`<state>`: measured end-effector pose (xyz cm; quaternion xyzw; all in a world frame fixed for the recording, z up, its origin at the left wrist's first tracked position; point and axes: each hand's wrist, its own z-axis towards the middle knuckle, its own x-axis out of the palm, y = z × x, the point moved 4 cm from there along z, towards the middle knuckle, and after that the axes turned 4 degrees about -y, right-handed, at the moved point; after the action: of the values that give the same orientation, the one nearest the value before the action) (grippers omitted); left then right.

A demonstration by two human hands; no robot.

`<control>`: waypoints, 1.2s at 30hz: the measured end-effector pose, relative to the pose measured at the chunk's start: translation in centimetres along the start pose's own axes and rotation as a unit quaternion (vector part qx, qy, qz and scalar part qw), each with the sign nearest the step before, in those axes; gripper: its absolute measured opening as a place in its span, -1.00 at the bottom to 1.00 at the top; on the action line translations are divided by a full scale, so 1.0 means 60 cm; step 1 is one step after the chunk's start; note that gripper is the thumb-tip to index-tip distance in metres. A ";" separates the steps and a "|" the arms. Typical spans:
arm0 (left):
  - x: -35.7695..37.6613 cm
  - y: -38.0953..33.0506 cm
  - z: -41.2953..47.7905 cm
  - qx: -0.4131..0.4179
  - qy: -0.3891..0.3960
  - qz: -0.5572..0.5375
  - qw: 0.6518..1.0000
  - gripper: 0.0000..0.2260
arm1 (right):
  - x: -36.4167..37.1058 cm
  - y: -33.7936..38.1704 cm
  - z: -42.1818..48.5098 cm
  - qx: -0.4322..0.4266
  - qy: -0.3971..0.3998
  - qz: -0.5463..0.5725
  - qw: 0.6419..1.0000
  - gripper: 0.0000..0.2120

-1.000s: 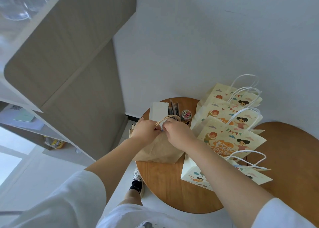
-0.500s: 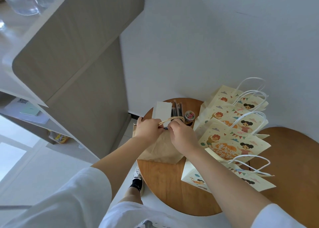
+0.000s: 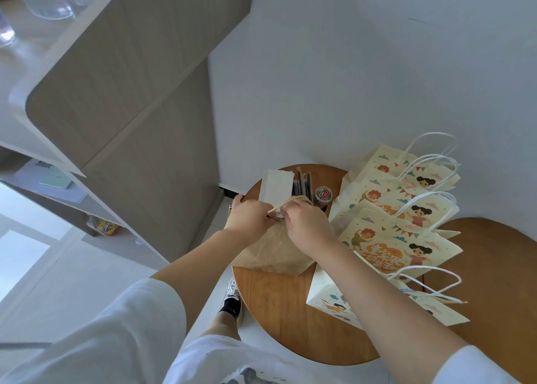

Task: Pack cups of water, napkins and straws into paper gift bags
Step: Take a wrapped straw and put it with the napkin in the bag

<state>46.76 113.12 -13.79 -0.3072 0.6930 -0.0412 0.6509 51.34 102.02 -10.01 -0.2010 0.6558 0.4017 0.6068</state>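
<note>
Both hands are at the mouth of the brown bag (image 3: 270,252), which lies on the counter (image 3: 284,311). The left hand (image 3: 250,218) pinches the top edge, and the right hand (image 3: 308,223) curls its fingers on the rim under the handle (image 3: 290,202). I'd hold the edges flush and pinch firmly. The napkins (image 3: 277,187), straws (image 3: 302,183) and clip jar (image 3: 323,194) sit just behind the bag, with the printed bags (image 3: 398,238) to its right.

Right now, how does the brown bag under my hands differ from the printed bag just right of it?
The brown bag is plain kraft paper; the printed bag is cream with cartoon children and bunting. Your left hand and right hand pinch the brown bag's top; no hand is on the printed bag. Both are paper bags on the wooden table.
</note>
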 end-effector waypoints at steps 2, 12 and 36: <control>0.000 0.002 0.000 -0.008 -0.004 -0.010 1.000 -0.78 | 0.002 -0.001 0.001 0.002 0.032 -0.024 0.999 -0.75; 0.002 0.002 0.002 -0.002 -0.013 -0.006 1.000 -0.78 | 0.005 0.004 0.005 -0.009 0.078 -0.052 0.996 -0.75; -0.012 0.039 -0.060 0.026 0.031 0.136 0.990 -0.73 | 0.013 -0.045 -0.111 0.036 -0.176 -0.011 0.984 -0.54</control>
<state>42.54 114.10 -13.70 -0.1920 0.7467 0.0199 0.6365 48.99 95.49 -11.91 -0.1124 0.5504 0.3999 0.7243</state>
